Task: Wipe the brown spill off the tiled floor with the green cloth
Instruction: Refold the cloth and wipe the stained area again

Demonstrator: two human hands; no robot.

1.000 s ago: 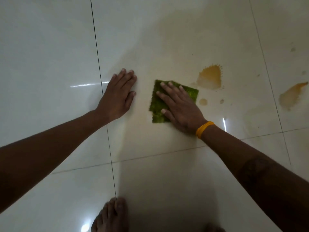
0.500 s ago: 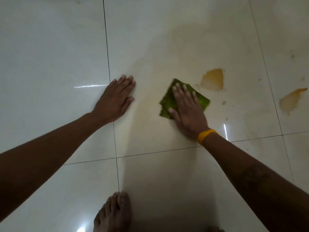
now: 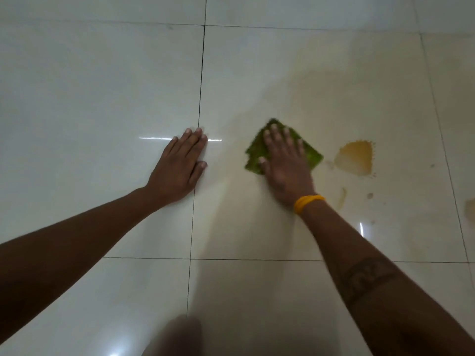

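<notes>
From the head view, looking down at the tiled floor [image 3: 102,86], the right hand [image 3: 284,163] lies flat with its fingers straight and spread, pressing the green cloth [image 3: 312,155] against the tile; the cloth shows as a crumpled square sticking out past the fingers on the far, left and right sides, and its edges look slightly blurred. The left hand [image 3: 180,165] grasps nothing: it rests palm-down, fingers straight and together, across a grout line to the left of the cloth, apparently as a prop for the body. An orange band [image 3: 307,202] circles the right wrist. The main brown spill [image 3: 356,158] sits just to the right of the cloth, close but not touching it, and it keeps a dense, fan-shaped body with tiny splash dots along its rim. Nearer and to the right lie a thin brown streak [image 3: 343,199] and a small brown drop [image 3: 370,195], and another patch [image 3: 470,211] is cut off at the right edge. The tile around and beyond the cloth carries a faint yellowish haze, which suggests some liquid has been spread or partly lifted there. As a judgement, the work is at an early-to-middle stage: the cloth is down and working, yet the thickest puddle, the streak, the drop and the edge patch all remain to be wiped.
</notes>
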